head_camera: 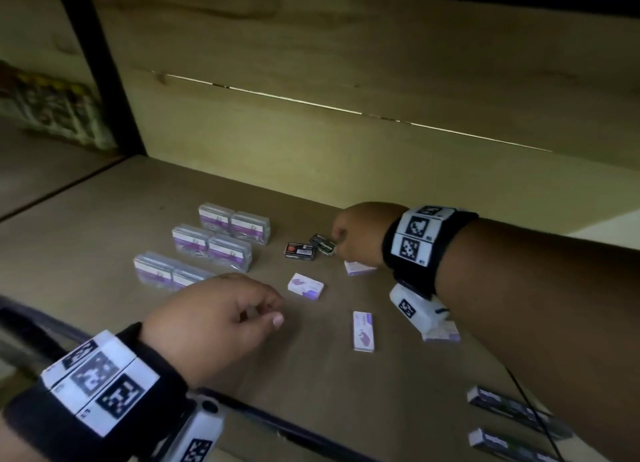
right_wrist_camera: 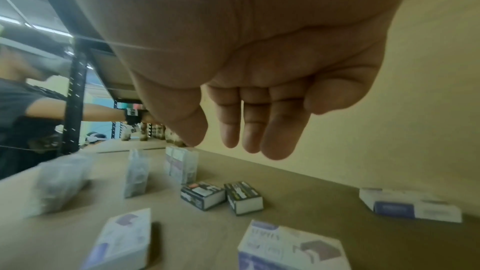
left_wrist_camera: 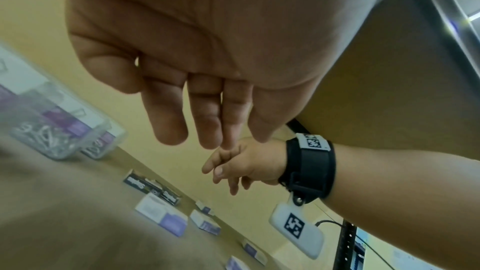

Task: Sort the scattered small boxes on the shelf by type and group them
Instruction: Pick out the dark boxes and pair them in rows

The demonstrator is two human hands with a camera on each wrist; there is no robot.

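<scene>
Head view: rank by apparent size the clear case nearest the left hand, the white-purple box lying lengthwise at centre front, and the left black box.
1. clear case, though partly hidden by the left hand
2. white-purple box, nearer the camera, so unsure
3. black box

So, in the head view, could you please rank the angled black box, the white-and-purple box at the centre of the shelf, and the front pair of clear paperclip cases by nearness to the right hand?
1. Angled black box, right at the right hand.
2. White-and-purple box, nearer the shelf front.
3. Front pair of clear paperclip cases, far left.
</scene>
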